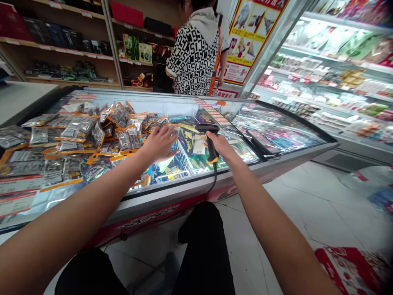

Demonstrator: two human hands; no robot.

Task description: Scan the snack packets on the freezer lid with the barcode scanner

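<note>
My right hand (219, 144) is wrapped round the handle of a black and yellow barcode scanner (211, 147), above the glass top of a chest freezer (196, 192). A cable hangs from the scanner's base over the freezer's front edge. My left hand (161, 143) is stretched out with its fingers apart, at the right side of a pile of small clear packets (80, 129) with orange edges. Whether its fingertips touch a packet I cannot tell. Beneath the glass, colourful packages (190, 141) lie in wire baskets.
A dark flat device (262, 141) lies on the freezer's right part. Behind the freezer stands a person (198, 53) in a patterned top. Stocked shelves (70, 51) line the back, and a refrigerated display (331, 78) stands right. A red package (346, 268) is at lower right.
</note>
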